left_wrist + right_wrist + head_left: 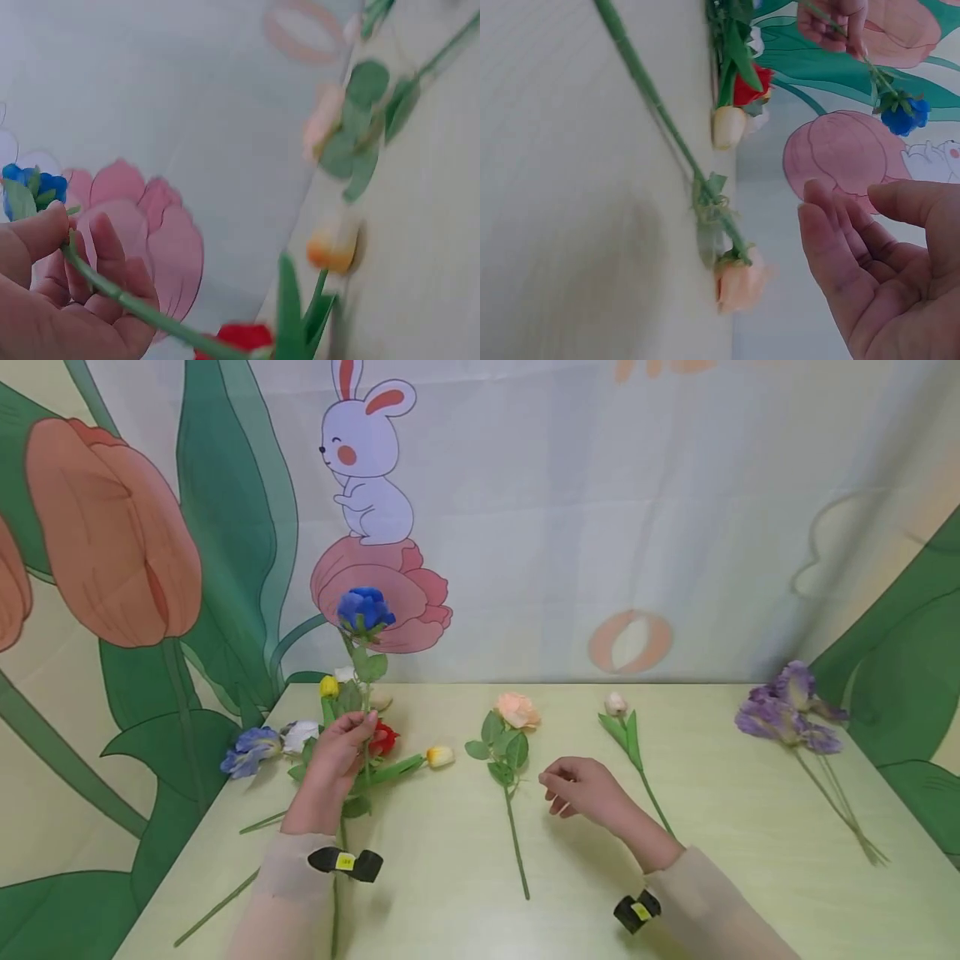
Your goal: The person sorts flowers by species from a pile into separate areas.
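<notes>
My left hand (341,752) pinches the green stem of a blue rose (365,608) between thumb and fingers, its bloom raised upright above the other flowers. In the left wrist view that stem (127,300) runs down past the palm. My right hand (585,789) hovers over the table with loosely bent fingers and holds nothing. Just left of it lies a peach rose (517,711) with green leaves. A pale pink tulip (616,704) lies beyond it to the right. Under the left hand are a red rose (384,738) and a yellow-white tulip (440,757).
Blue iris petals (253,752), a white bloom (300,737) and a yellow tulip (328,686) lie in the left pile. Purple irises (787,714) lie at the far right of the pale table (450,877). A printed cloth (562,527) hangs behind the table.
</notes>
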`<state>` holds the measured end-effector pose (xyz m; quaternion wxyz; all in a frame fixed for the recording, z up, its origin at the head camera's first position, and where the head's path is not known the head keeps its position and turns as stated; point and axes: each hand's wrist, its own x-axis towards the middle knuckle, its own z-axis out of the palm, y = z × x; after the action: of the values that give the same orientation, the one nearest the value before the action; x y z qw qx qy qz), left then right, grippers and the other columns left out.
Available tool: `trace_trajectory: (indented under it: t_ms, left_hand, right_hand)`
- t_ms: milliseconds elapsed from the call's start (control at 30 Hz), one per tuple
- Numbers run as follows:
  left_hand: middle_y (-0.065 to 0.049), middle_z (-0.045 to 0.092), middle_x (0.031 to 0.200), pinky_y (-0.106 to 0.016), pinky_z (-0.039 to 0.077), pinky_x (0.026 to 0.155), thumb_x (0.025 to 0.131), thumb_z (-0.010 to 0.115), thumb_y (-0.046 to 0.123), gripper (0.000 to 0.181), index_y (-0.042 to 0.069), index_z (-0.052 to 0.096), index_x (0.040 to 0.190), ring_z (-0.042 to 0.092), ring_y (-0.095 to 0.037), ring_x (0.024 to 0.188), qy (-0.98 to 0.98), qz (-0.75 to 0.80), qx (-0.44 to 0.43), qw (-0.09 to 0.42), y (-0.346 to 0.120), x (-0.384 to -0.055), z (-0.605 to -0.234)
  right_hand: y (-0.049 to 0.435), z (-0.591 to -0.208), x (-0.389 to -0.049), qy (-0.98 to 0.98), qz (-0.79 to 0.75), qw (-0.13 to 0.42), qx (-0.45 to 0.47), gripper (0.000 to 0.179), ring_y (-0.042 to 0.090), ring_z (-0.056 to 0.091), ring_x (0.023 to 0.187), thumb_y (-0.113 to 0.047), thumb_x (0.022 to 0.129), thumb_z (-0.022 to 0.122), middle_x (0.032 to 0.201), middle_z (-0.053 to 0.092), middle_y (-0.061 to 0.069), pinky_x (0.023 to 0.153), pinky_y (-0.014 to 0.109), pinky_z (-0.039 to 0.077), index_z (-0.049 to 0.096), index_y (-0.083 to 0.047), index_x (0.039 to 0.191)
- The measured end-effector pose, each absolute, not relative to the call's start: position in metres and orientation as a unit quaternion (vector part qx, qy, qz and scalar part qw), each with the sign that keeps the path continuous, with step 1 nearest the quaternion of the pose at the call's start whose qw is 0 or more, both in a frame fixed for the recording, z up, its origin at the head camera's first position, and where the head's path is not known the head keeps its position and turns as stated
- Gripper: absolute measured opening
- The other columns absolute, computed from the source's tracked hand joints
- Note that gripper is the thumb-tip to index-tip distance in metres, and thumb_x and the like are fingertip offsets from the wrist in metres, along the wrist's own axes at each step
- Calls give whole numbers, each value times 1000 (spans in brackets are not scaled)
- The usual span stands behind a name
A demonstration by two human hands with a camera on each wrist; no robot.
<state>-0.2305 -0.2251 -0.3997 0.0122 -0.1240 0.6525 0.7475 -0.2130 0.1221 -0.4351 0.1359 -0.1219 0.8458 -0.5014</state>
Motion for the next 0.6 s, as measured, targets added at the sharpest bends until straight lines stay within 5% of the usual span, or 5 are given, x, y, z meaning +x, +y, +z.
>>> trace_trajectory:
  t_ms: [433,600]
  left_hand:
    - [17,68,71,-23,49,72,100,65,12,19,19,68,82,66,1,76,700,710,-67,36,-153,-227,-409]
    - [16,68,73,-30,47,77,97,69,13,9,7,74,93,62,-6,82,724,687,-53,33,-129,-225,-412]
  right_hand:
    - [96,-416,-209,808,-566,91,-133,25,14,71,78,-14,101,62,96,72,20,73,35,64,67,8,113]
    - [81,-418,-206,798,-582,82,-133,23,18,71,82,-13,99,66,100,74,22,77,35,63,68,6,111]
